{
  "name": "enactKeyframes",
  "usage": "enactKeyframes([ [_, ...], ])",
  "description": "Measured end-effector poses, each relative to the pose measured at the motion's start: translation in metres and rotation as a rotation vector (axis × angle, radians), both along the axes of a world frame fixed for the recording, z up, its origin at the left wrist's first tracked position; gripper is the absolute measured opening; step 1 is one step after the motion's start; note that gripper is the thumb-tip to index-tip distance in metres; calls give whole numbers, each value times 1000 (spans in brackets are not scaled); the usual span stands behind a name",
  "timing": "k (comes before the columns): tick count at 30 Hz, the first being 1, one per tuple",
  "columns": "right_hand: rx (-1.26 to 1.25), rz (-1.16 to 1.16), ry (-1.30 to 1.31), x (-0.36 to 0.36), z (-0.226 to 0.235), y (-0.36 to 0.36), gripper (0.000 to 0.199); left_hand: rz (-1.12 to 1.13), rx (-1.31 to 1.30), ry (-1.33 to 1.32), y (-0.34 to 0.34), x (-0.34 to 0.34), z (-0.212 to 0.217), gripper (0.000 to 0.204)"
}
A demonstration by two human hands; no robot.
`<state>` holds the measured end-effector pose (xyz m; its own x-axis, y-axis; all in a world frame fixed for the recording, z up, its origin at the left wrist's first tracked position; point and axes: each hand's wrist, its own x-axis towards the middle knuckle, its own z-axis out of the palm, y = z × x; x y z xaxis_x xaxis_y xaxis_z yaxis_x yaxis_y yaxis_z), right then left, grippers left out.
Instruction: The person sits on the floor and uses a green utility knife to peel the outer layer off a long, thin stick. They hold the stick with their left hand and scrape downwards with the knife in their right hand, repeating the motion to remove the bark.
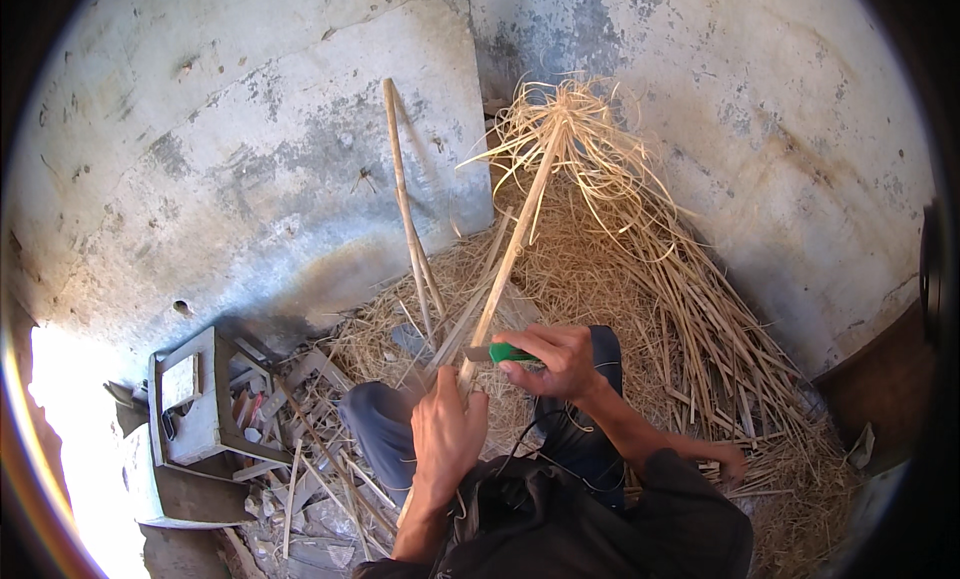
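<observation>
A long pale bamboo strip (518, 239) slants away from my lap toward the wall corner. Its far end fans out into a tuft of thin curled shavings (565, 114). My left hand (447, 434) is closed around the near part of the strip, between my knees. My right hand (556, 361) grips a knife by its green handle (510, 354). The flat blade (478, 354) lies across the strip just beyond my left fingers, touching it or very close.
Long split strips (710, 324) are heaped along the right wall. Loose shavings (600, 239) cover the floor ahead. Two sticks (403, 194) lean against the left wall (240, 159). A worn box-like stand (195, 404) stands at left, with wood scraps (300, 499) beside it.
</observation>
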<state>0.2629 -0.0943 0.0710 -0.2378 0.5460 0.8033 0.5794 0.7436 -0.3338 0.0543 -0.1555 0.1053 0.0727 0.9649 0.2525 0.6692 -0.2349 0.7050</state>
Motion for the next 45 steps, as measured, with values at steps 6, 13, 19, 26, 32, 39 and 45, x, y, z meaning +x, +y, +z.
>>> enactKeyframes([
  [6,18,-39,-51,0,2,1,34,-25,-33,-31,0,-7,-4,20],
  [13,29,-52,-57,2,-2,1,35,-60,-37,-50,-7,-14,-6,22],
  [19,54,-233,175,43,-9,52,44,-61,-119,33,-29,-22,-15,22],
  [26,-198,-524,-25,106,-53,91,32,-33,-254,79,-53,-45,-42,30],
  [32,-722,76,552,58,-54,49,38,-10,-177,33,-37,-39,-42,30],
  [39,-235,155,172,4,-30,-3,33,-81,-148,-100,-20,-31,-28,28],
  [45,-167,223,5,-8,-18,-20,30,-226,-101,-155,-13,-34,-37,34],
])
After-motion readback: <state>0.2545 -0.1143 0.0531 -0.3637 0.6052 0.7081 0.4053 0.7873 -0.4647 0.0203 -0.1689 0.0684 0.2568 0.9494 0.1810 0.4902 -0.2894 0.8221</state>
